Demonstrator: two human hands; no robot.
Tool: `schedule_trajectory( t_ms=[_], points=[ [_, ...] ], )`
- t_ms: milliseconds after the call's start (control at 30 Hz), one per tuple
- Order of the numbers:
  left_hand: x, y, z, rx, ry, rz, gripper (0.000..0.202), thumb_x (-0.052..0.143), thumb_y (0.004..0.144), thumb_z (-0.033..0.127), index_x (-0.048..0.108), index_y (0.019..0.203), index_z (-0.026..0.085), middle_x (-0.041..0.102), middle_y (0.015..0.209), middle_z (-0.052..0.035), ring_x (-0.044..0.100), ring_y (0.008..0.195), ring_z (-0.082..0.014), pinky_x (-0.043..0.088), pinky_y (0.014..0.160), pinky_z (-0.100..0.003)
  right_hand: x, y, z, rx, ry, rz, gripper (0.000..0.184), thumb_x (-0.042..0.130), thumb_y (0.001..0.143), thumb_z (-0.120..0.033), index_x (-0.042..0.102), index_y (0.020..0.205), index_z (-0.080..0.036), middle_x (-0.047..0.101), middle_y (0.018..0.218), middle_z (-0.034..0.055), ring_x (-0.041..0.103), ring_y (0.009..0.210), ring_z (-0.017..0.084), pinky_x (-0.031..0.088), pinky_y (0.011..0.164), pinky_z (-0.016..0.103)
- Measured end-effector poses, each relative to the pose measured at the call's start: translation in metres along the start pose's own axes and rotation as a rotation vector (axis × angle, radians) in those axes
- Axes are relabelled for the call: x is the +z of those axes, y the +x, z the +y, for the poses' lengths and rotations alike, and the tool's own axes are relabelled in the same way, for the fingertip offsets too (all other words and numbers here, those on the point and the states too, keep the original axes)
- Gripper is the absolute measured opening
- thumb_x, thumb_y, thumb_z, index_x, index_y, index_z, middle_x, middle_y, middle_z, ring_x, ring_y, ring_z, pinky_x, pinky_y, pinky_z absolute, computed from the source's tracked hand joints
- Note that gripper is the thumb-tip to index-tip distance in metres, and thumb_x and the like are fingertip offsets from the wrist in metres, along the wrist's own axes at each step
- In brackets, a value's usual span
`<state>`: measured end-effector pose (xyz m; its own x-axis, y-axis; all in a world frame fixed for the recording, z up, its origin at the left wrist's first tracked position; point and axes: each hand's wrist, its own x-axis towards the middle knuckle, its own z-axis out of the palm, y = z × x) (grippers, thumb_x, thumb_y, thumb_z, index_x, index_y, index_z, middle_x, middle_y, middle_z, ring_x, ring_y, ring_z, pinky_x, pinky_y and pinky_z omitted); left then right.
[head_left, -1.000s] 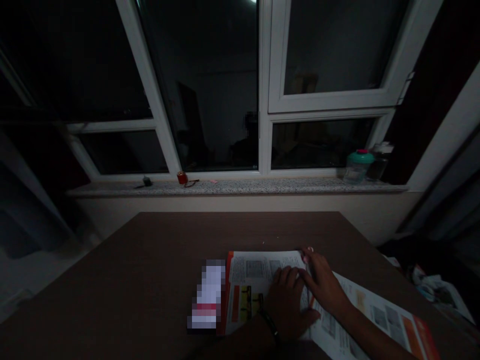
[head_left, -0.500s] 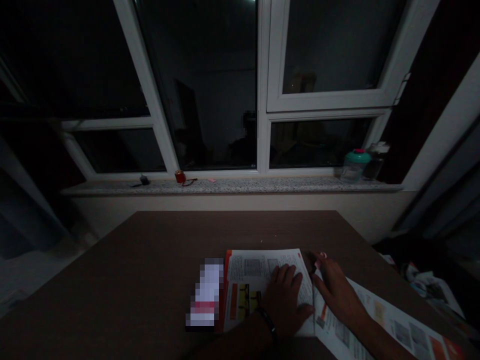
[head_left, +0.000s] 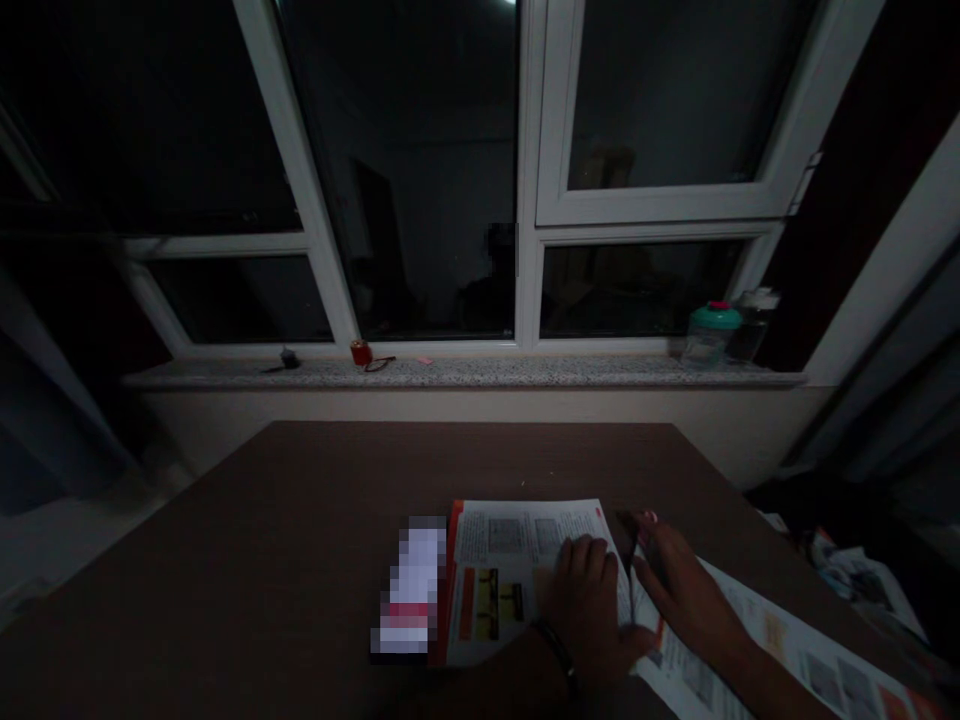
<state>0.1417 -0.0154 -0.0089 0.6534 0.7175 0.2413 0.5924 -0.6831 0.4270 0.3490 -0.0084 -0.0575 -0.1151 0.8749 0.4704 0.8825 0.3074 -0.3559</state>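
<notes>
The brown tabletop (head_left: 300,520), faintly grained, carried the booklet (head_left: 499,530); past the booklet's far edge came a pale wall, then a speckled stone sill (head_left: 480,372) under dark window panes in white frames (head_left: 529,260). Far to the booklet's right, cloudy plastic and other clutter (head_left: 855,565) lay heaped in shadow.

The booklet was open flat, its paper smooth and printed, with an orange-red strip down its left side. Against that side lay a bright, pixelated slab (head_left: 416,580) crossed by a red band. A printed sheet (head_left: 772,630) slanted away to the booklet's right; whether the two were joined could not be told. The left hand (head_left: 585,600), banded at the wrist, pressed flat on the booklet, its grip wide and closed on nothing. The right hand (head_left: 679,575) bent its fingers at the sheet's upper corner, but whether its grip pinched the paper was unclear.

On the sill, beyond the booklet and rightward, stood a clear, teal-lidded jar (head_left: 711,335) beside a clear bottle (head_left: 752,325), contents indistinct; beyond and leftward sat a small red pot (head_left: 361,353), its inside hidden.
</notes>
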Motion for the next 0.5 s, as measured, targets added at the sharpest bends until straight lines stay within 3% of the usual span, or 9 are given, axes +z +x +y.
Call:
schedule_trajectory(
  t_ms=[233,367,500],
  points=[
    [0.003,-0.005,-0.001,-0.006,-0.094,0.006,0.081,0.057,0.084,0.064,0.040,0.142,0.010,0.040,0.146,-0.0163,0.029,0.136,-0.0365,0.011,0.117,-0.052,-0.008,0.029,-0.020,-0.048,0.093,0.020,0.047,0.048,0.092,-0.031,0.043,0.138,-0.023,0.061,0.118,0.0114,0.056,0.114,0.030,0.046,0.101,0.048],
    [0.002,-0.003,0.001,-0.012,-0.104,0.012,0.081,0.064,0.081,0.060,0.041,0.141,0.011,0.041,0.144,-0.0156,0.029,0.134,-0.0370,0.011,0.117,-0.052,0.004,0.060,-0.026,-0.058,0.127,0.052,0.046,0.047,0.092,-0.031,0.043,0.137,-0.022,0.057,0.124,0.0116,0.049,0.123,0.031,0.043,0.104,0.049],
    [0.003,-0.003,0.000,-0.036,-0.111,-0.004,0.081,0.066,0.079,0.061,0.043,0.139,0.012,0.042,0.142,-0.0154,0.031,0.132,-0.0380,0.012,0.116,-0.053,0.021,0.083,-0.027,-0.033,0.183,0.111,0.045,0.045,0.093,-0.032,0.041,0.136,-0.020,0.057,0.117,0.0113,0.048,0.123,0.030,0.036,0.109,0.053]
  ],
)
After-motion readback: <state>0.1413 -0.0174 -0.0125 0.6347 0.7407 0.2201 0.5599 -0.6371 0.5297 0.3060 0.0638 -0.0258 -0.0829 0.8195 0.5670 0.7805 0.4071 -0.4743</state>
